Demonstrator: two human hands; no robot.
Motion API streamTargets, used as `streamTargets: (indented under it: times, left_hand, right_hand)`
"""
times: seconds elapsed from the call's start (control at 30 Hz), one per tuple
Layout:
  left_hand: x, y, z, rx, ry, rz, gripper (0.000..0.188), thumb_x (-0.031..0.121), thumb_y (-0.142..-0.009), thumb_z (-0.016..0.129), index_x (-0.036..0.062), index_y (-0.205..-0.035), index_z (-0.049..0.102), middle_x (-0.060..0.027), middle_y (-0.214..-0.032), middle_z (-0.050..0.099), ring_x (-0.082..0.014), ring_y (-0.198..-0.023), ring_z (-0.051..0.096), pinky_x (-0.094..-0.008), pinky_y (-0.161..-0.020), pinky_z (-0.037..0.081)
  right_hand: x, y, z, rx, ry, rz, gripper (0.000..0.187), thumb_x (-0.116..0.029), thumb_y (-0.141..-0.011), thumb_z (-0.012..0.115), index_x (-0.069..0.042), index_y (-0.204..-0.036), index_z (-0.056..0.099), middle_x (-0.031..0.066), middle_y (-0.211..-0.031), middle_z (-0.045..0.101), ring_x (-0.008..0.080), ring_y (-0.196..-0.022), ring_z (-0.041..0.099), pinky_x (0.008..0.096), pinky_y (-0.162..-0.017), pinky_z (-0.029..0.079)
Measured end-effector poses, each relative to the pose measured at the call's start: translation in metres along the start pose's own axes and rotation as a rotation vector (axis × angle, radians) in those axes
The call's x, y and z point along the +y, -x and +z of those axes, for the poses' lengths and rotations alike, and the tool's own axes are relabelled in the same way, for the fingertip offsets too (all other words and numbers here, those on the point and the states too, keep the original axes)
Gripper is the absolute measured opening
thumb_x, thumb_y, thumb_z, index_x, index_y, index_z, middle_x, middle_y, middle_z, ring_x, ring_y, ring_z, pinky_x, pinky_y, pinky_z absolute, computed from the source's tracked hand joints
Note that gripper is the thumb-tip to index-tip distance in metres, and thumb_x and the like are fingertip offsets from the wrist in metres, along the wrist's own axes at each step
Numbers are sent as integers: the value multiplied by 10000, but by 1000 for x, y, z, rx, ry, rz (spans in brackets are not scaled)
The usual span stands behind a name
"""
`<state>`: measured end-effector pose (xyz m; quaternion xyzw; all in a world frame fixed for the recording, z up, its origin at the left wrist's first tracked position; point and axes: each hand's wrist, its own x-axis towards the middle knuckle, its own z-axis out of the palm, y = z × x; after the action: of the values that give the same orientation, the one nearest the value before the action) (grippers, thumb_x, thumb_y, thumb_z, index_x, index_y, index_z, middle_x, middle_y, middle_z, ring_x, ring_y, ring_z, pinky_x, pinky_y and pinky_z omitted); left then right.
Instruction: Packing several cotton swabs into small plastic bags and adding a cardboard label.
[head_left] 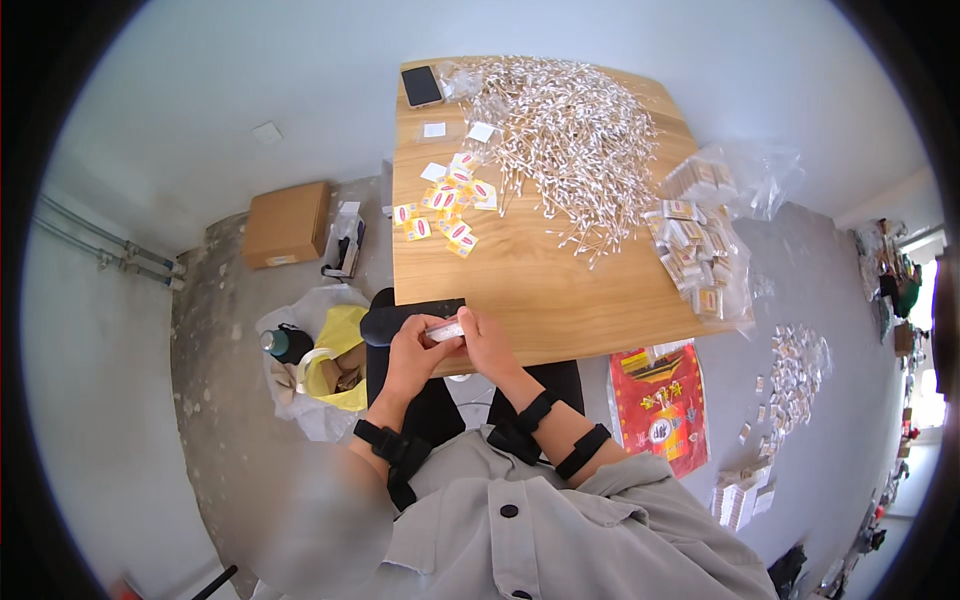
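At the table's near edge, both my hands close around a small clear packet (444,331) with white tips showing inside, apparently cotton swabs. My left hand (408,358) grips its left side, and my right hand (486,347) pinches the right end. A dark cloth-like strip (412,318) lies just beyond my left hand. Farther off on the wooden table (560,310) spreads a large heap of loose cotton swabs (580,140). To the left of the heap lie several yellow and white cards (441,196). Filled swab packets (690,250) are piled in a clear bag at the table's right edge.
A phone (421,87) rests at the far left corner beside clear plastic sleeves (461,80). On the floor are a cardboard box (287,225), a yellow bag (345,335) with a bottle (290,343) beside it, a red printed bag (660,410) and scattered packets (795,375).
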<state>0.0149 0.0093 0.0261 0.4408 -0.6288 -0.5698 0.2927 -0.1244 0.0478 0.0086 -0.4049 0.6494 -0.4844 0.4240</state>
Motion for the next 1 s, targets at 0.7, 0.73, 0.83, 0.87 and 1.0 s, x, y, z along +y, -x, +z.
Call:
streamTargets:
  times: [0.7,0.73,0.83,0.87,1.0]
  left_hand:
    - [7,-6,2,15,-140,148,228,25,-756,780,33,-977,724,-39,-824,545,-127,-720,522,-255,-609,430]
    - [8,-5,1,-3,-151,174,220,23,-757,779,28,-970,723,-40,-825,545,-129,-722,524,-257,-615,431]
    - [8,-3,0,-22,-150,213,214,20,-757,779,25,-964,723,-40,-826,546,-133,-729,527,-260,-626,433]
    - [7,-3,-1,-23,-142,229,215,20,-757,780,27,-964,724,-40,-827,547,-134,-733,528,-262,-632,435]
    - [6,-2,-5,-41,-119,200,225,14,-757,778,32,-975,724,-41,-835,554,-121,-741,537,-251,-641,443]
  right_hand:
    - [1,-6,-23,-206,-223,189,460,-383,-1024,419,21,-1020,638,86,-828,632,167,-763,601,308,-669,481]
    - [-5,-5,-32,-299,-348,316,404,-345,-1016,464,9,-1092,643,38,-848,642,132,-733,588,267,-670,473]
    - [-17,4,-54,-383,-206,35,316,-232,-952,606,-18,-1182,637,51,-928,640,126,-811,614,247,-718,489]
    - [-15,5,-54,-383,-206,39,316,-232,-952,606,-18,-1182,637,51,-928,640,126,-811,614,247,-718,489]
    - [-7,5,-53,-336,-15,-245,286,-104,-886,680,-44,-1164,652,70,-1021,616,140,-906,621,263,-780,503]
